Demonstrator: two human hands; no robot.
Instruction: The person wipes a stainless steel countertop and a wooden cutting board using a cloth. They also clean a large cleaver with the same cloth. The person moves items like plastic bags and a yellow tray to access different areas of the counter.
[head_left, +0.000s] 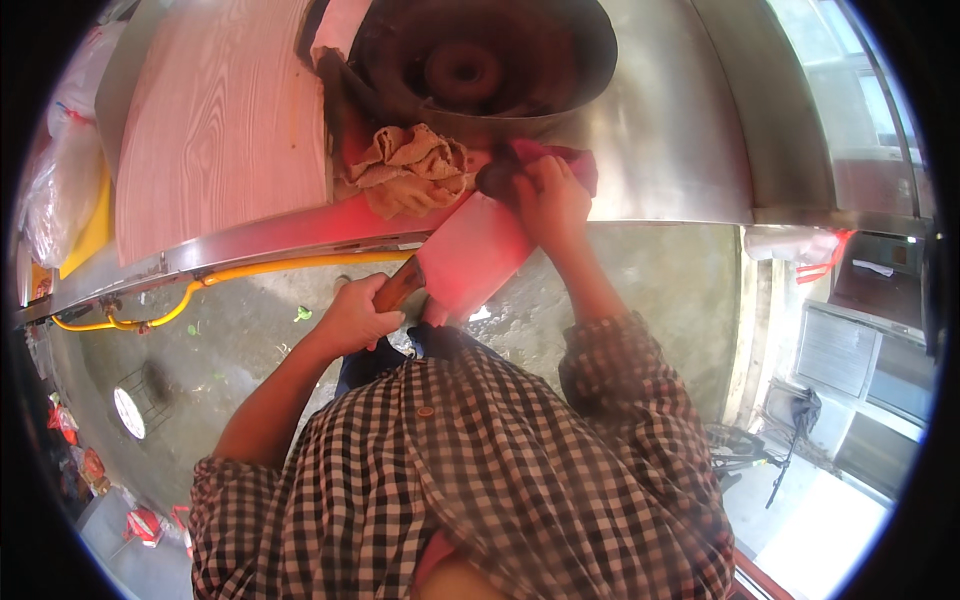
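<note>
My left hand (356, 315) grips the wooden handle (400, 286) of a cleaver. Its broad blade (476, 251) slants up and away to the right, reaching the front edge of the steel counter. At the blade's far end, my right hand (556, 201) has its fingers bent over a dark lump (499, 178), perhaps cloth; its exact kind is unclear. A maroon cloth (574, 161) shows just behind that hand. To the left of the dark lump, a crumpled tan towel (412, 165) lies on the counter edge.
A large dark round wok or burner bowl (547, 67) is set in the steel counter (667, 150). Wood-grain board (225, 127) covers the left part. A yellow gas hose (300, 264) runs below the edge. Plastic bags (60, 187) are at far left, a bicycle (750, 450) at right.
</note>
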